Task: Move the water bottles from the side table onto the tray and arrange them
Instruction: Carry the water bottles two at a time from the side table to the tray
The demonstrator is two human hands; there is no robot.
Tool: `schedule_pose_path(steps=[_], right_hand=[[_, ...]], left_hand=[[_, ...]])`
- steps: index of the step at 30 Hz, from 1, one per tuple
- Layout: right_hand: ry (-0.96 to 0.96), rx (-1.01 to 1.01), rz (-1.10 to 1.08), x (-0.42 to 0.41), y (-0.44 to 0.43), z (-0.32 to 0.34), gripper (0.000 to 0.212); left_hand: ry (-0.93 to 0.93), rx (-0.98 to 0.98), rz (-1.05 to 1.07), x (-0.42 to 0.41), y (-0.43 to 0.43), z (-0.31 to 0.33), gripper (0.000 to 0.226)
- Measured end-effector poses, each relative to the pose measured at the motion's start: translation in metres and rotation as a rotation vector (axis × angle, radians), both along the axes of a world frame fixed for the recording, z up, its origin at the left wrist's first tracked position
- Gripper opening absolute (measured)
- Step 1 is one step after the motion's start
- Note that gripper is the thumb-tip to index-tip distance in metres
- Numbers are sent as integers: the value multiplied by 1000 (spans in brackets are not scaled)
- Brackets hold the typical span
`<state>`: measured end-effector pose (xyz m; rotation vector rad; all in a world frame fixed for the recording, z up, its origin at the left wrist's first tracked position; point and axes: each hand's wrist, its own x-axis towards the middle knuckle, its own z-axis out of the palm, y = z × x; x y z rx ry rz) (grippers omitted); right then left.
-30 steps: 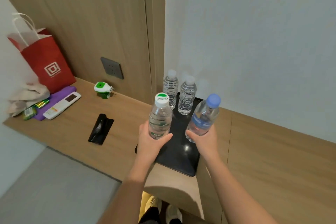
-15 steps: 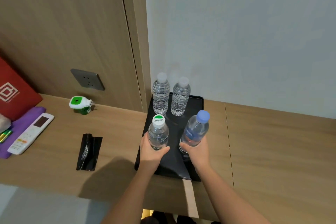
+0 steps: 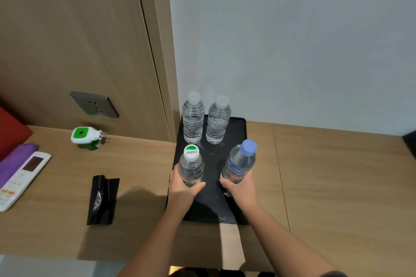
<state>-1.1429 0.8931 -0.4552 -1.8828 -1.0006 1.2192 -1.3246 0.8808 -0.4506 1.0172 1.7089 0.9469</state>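
Gripping one bottle per hand. Your left hand (image 3: 182,186) curls round the green-capped bottle (image 3: 191,166) at 7 o'clock of the black tray (image 3: 211,204). Your right hand (image 3: 240,189) curls round the blue-capped bottle (image 3: 239,164) at 5 o'clock, cap tilted toward 1 o'clock. The bases are hidden, so contact is unclear. First white-capped bottle (image 3: 193,119) stands upright at 11 o'clock, second white-capped bottle (image 3: 218,121) just beside it at 12. The tray sits on the worktop (image 3: 337,175).

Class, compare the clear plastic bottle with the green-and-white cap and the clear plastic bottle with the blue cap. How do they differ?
The green-and-white capped bottle has lettering on its cap; the blue-capped bottle has a plain cap. The green-and-white capped bottle stands near upright; the blue-capped bottle leans right. The left hand grips the green-and-white capped bottle, the right hand the blue-capped bottle. Both are clear plastic, at the black tray's front.
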Motion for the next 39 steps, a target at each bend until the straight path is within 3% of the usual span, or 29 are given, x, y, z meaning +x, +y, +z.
schedule_pose_path(steps=[7,18,32,39], right_hand=[[-157,-4,43,1,-4,-7,59],[-192,-9,85,-27,50,13,54],[-182,-32,89,-55,84,16,49],[-217,-8,148,-52,80,23,53]], left_hand=[[140,17,-12,-4,-3,0,77],[299,-29,-24,-16,53,7,68],[347,-104,-4,-13,90,11,53],[320,-55,-22,-17,87,7,58]])
